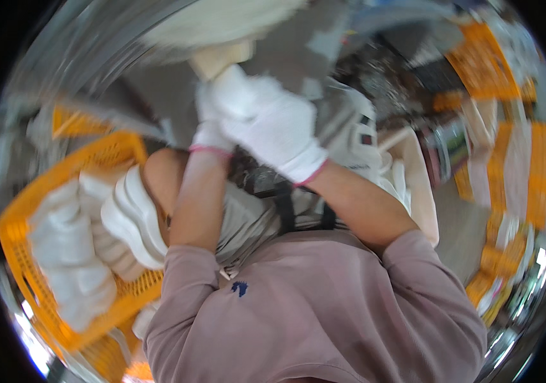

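Note:
Both my hands wear white knit gloves with pink cuffs and meet in front of me, smeared by motion. My right hand [276, 124] is closed around a cream-coloured piece [222, 59] whose pale end sticks out beyond the gloves. Close against it, my left hand [208, 124] grips the same piece from the left side, its fingers partly hidden. Just past the piece is a large, blurred, off-white rounded thing [222, 22]; the piece reaches its lower edge, and whether they touch I cannot tell. The held piece's full shape is hidden.
At my left an orange plastic basket [14, 246] holds several white, wavy sole-shaped pieces [135, 214]. A pale bin [421, 191] with white pieces stands by my right forearm. Farther right are an orange crate [483, 60] and orange-and-white striped stacks [509, 172]. Grey surfaces lie ahead.

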Demonstrator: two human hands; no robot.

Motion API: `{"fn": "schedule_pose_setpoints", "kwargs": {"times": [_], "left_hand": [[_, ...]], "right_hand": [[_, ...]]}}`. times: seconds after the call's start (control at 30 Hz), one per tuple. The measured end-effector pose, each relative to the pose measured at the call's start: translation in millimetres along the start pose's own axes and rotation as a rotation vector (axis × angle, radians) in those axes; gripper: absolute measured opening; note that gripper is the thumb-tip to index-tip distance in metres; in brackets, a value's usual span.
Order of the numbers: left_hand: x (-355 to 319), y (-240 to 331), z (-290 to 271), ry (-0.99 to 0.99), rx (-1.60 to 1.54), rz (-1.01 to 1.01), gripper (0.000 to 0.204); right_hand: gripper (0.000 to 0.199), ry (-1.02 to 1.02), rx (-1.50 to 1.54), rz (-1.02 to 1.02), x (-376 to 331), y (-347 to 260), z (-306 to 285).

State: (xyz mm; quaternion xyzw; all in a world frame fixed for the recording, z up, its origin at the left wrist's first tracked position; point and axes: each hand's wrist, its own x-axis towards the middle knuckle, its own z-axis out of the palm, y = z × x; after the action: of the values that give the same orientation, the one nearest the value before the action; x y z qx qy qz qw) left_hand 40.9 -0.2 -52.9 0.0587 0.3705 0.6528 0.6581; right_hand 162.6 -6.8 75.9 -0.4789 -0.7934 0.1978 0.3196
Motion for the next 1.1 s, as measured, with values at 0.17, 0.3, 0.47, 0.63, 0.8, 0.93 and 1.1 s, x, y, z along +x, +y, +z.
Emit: {"fn": "schedule_pose_setpoints", "kwargs": {"times": [0.17, 0.3, 0.47, 0.63, 0.8, 0.93, 1.1], "left_hand": [[37.5, -24.0, 9.3, 0.047, -0.259, 0.176, 0.05], [41.5, -39.3, 10.2, 0.094, -0.11, 0.309, 0.056], [43.7, -21.9, 11.5, 0.064, -0.193, 0.163, 0.059], [38.5, 12.4, 30.2, 0.086, -0.044, 0.278, 0.061], [-7.9, -18.3, 35.5, 0.086, -0.258, 0.007, 0.064], [-14.7, -28.3, 28.8, 0.029, -0.238, 0.02, 0.06], [-12.1, 2.8, 31.4, 0.086, 0.234, 0.086, 0.041]], "right_hand": [[0.058, -0.002, -0.099, 0.125, 27.7, 1.4, 20.8], [0.048, -0.174, -0.085, 0.0, 12.9, 23.7, 6.7], [0.026, -0.535, -0.317, 0.167, -34.0, 1.5, -43.2], [0.015, -0.502, -0.336, -0.33, 30.1, 5.2, -30.1], [0.039, -0.541, 0.276, 0.481, -59.7, 26.1, -78.8], [0.039, -0.526, 0.155, 0.24, -84.5, 64.8, -97.9], [0.036, -0.519, -0.127, -0.191, -85.9, 100.9, -104.4]]}}
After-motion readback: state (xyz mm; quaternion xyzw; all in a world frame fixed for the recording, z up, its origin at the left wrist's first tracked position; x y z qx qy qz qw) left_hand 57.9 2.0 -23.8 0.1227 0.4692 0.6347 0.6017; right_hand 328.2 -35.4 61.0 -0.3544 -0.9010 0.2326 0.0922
